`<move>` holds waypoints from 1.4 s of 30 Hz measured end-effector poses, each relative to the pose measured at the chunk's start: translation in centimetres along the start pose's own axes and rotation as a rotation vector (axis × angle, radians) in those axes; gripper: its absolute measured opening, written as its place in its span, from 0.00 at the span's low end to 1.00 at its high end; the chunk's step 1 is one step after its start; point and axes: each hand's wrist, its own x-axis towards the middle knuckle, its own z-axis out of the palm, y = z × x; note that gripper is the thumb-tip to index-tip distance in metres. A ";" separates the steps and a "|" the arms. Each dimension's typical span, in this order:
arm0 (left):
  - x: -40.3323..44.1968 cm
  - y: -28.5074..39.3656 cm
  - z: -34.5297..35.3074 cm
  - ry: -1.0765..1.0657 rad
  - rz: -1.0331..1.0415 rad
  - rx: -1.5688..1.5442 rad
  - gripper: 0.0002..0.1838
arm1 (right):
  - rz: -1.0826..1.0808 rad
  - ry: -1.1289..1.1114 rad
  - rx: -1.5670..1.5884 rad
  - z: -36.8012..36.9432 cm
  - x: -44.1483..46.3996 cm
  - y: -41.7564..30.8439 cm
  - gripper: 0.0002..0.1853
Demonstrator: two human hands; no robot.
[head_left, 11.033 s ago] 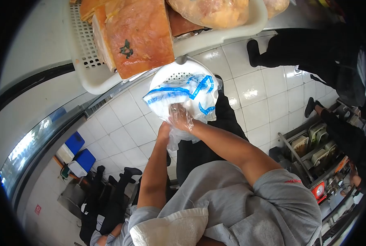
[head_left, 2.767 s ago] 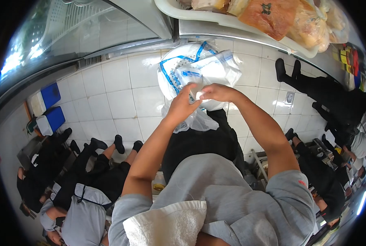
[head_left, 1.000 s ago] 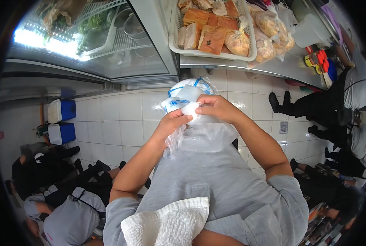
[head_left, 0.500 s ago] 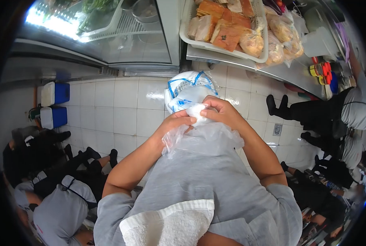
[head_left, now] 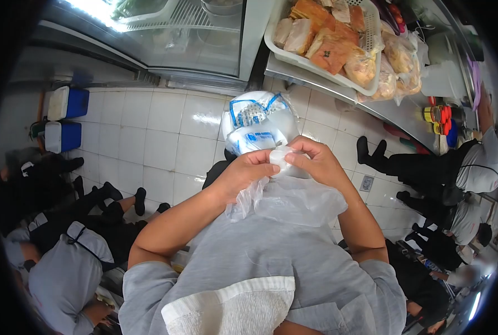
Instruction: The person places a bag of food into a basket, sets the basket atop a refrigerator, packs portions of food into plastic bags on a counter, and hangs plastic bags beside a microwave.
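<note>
My left hand (head_left: pixel 248 172) and my right hand (head_left: pixel 315 158) meet in front of my chest. Both are closed, pinching the bunched white top of a thin translucent plastic bag (head_left: pixel 293 199). The loose part of this bag spreads out towards my grey shirt, below my fingers. Just beyond my hands is a clear plastic package (head_left: pixel 258 114) with blue print and white contents, which I cannot make out. Whether my hands touch that package cannot be told.
A white basket (head_left: pixel 283 54) of large meat pieces (head_left: pixel 335 47) stands on a steel counter (head_left: pixel 316 82), beside bagged poultry (head_left: pixel 399 61). A glass-front fridge (head_left: pixel 204 50) is at upper left. Blue-and-white coolers (head_left: pixel 70 103) line the left. Several people (head_left: pixel 70 268) are on both sides.
My view has shifted, so the basket and counter sit further right. Both hands keep their pinch on the plastic bag, with the fingers slightly moved.
</note>
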 end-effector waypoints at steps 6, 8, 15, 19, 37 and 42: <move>-0.2 -0.8 -1.1 -0.020 -0.056 -0.079 0.18 | 0.047 -0.004 0.174 1.1 0.1 0.8 0.06; -0.5 -0.4 -1.0 -0.029 -0.083 -0.109 0.18 | 0.016 -0.005 0.178 1.4 0.0 1.1 0.05; -1.0 -0.7 -1.1 -0.084 -0.147 -0.129 0.18 | -0.120 0.016 0.059 2.6 -0.9 0.8 0.02; -0.8 -0.9 -1.3 -0.116 -0.166 -0.118 0.18 | -0.138 0.064 0.088 3.2 -1.3 1.3 0.03; -1.4 -0.3 0.6 0.083 -0.154 -0.136 0.14 | 0.040 0.218 0.126 4.0 -1.9 0.9 0.05; -0.9 -0.3 -0.2 -0.012 -0.142 -0.194 0.15 | 0.148 0.091 0.354 2.8 -0.7 0.1 0.04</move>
